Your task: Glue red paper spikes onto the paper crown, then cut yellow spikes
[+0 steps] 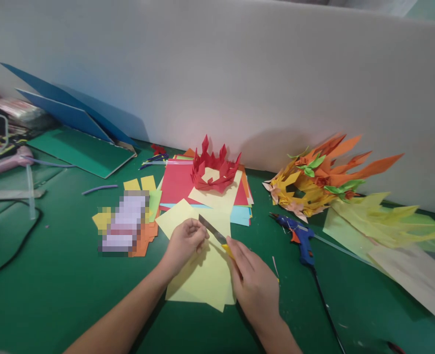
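Eyes on the feed now: just in front of the red paper crown (pixel 214 172), on the near side of it, both hands are over the yellow sheet (pixel 202 280) lying on the green table (pixel 55 285). The left hand (pixel 184 243) is curled tight, fingertips pinching a raised fold of that sheet. The right hand (pixel 254 285) is closed around the yellow handle of a craft knife (pixel 212 228), whose blade points straight up towards the left fingers and almost touches them. That's my worry: the edge sits right at the pinch, so I reckon a slip or a sudden give in the paper could run it into the left fingertips. The sheet also lies loose over another yellow one, so it could skid and tear crooked. To the right of the crown a blue glue gun (pixel 300 238) lies with its cord trailing towards the near edge, close to the right forearm, and a snag could drag it. I can't tell whether the blade is actually in the fold, since the left fingers cover the tip. The right palm hides most of the handle. To the left of the crown and nearer, a blurred patch (pixel 125 223) masks whatever rests on the cut paper scraps there.
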Demonstrator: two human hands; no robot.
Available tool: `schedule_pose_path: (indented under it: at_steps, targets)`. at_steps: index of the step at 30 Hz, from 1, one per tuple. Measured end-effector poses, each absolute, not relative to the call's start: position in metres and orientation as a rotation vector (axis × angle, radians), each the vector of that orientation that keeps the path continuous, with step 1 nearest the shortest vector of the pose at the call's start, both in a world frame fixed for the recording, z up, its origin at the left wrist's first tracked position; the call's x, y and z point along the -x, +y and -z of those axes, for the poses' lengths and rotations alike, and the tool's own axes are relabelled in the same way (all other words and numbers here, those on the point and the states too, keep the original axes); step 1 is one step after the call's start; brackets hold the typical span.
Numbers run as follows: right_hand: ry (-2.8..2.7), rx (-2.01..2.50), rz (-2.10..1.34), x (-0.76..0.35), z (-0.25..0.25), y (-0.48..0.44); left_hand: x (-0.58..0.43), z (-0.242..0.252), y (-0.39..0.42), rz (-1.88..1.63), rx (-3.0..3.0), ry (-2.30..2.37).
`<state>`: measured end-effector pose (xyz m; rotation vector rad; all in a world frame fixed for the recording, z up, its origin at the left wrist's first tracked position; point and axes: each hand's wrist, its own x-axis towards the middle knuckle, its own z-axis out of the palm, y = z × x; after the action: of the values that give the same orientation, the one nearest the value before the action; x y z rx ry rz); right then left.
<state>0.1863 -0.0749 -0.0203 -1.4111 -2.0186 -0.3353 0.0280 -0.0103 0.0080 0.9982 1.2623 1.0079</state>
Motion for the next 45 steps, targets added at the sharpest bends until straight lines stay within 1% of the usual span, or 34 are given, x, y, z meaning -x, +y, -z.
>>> schedule_pose_path:
  at_steps: [9, 15, 19, 21, 23, 26, 30, 35, 41, 45]
  targets:
    - [-2.056, 1.398, 0.403, -0.186, 0.019, -0.079, -0.03, -0.005, -0.011, -0.97, -0.957, 1.276]
    - [-2.007, 1.399, 0.456, -0.187, 0.011, -0.079, -0.023, 0.006, -0.007, -0.98, -1.127, 1.389]
    - [-2.026, 1.463, 0.42, -0.197, 0.008, -0.078, -0.011, -0.003, -0.005, -1.144, -1.476, 1.463]
    - [-2.082, 1.478, 0.387, -0.203, 0.008, -0.077, -0.007, -0.011, -0.005, -1.225, -1.824, 1.43]
    - [-2.141, 1.48, 0.371, -0.207, 0.006, -0.077, -0.005, -0.018, -0.005, -1.224, -2.213, 1.278]
    - [-2.213, 1.467, 0.401, -0.209, 0.003, -0.076, -0.007, -0.021, -0.003, -1.101, -2.594, 1.087]
    - [-2.296, 1.436, 0.443, -0.21, 0.0, -0.076, -0.008, -0.016, 0.002, -0.925, -2.75, 1.064]
    - [-2.348, 1.398, 0.455, -0.21, -0.001, -0.076, -0.005, -0.015, 0.006, -0.74, -2.798, 1.098]
    - [-2.396, 1.37, 0.45, -0.212, -0.003, -0.077, -0.005, -0.026, 0.004, -0.509, -2.704, 1.099]
    - [-2.445, 1.323, 0.462, -0.212, -0.003, -0.076, -0.009, -0.03, 0.003, -0.291, -2.691, 1.214]
